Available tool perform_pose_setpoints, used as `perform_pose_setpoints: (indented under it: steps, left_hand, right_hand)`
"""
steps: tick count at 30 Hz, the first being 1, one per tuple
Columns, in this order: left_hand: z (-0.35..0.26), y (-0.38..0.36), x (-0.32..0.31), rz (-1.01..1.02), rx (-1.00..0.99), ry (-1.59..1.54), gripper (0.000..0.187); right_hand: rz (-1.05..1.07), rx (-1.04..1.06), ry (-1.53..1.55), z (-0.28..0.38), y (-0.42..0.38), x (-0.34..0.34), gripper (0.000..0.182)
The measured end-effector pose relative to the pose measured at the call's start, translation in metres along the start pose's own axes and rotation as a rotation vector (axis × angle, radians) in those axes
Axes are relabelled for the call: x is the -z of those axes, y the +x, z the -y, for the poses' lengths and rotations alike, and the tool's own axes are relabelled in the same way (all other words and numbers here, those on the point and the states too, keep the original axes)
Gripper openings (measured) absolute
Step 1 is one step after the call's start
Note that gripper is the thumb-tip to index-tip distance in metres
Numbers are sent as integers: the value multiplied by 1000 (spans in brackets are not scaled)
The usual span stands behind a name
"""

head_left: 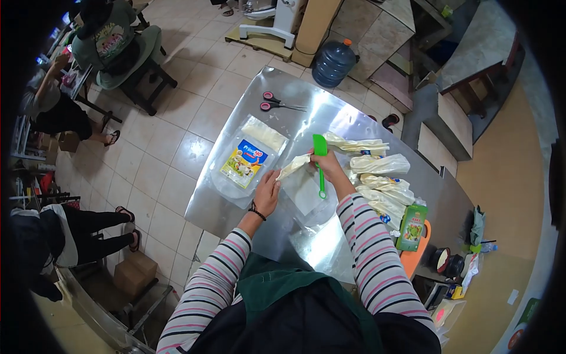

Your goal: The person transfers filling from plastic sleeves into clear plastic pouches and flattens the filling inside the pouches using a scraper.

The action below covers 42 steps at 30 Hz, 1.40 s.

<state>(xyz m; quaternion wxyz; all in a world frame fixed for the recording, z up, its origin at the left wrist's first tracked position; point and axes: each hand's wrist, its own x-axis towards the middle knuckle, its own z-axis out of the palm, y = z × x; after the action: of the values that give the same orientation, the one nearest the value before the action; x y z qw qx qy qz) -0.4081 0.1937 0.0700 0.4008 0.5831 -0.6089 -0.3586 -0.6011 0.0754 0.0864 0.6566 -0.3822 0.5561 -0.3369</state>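
Observation:
My left hand (267,194) is closed on the lower end of a flattened, cream-coloured plastic pouch (293,167). Closed around a green spatula (320,143), my right hand (331,167) also meets the pouch's upper end. The spatula's wide blade points away from me, and its ringed handle hangs below the fist. Under my hands lies a clear plastic bag (308,203). To the left, a printed mayonnaise pouch (243,164) lies flat on the metal table (259,88). Several squeezed, cream-smeared pouches (382,167) are piled to the right of my right hand.
Scissors (277,104) with red-and-black handles lie near the table's far side. A green box (411,228) and an orange board (418,251) are at the right. A blue water jug (334,64) stands on the floor beyond. Other people (94,227) are at the left.

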Motion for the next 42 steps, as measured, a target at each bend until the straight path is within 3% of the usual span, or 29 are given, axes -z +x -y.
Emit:
perform_pose_setpoints:
  steps: [5,7,10,15,20,27,32,37,42]
  left_hand:
    - [7,18,4,-94,-52,85,35]
    - [2,27,7,-43,112,197,35]
    - [-3,31,12,-78,167,271,36]
    - [6,26,14,-94,79,304,35]
    - [12,30,14,-87,140,290,37]
    - [15,30,14,-83,94,303,37]
    - [13,32,11,-65,20,281,38]
    - [13,38,15,-108,179,200,42]
    - [16,39,24,-115,166,191,46]
  right_hand:
    - [20,-29,-74,8,36,-10,21]
    - [57,-30,-62,15,45,-11,22]
    - [122,-32,-79,23,55,-14,24]
    - [192,-52,-107,24,61,-19,23]
    - [26,-70,-197,31,54,-27,24]
    - [-30,-9,-236,26,53,-24,23]
    - [-164,-39,-498,35,32,-26,21]
    - [-147,1,-511,29,17,-23,21]
    - [-167,37,-448,24,10,-17,24]
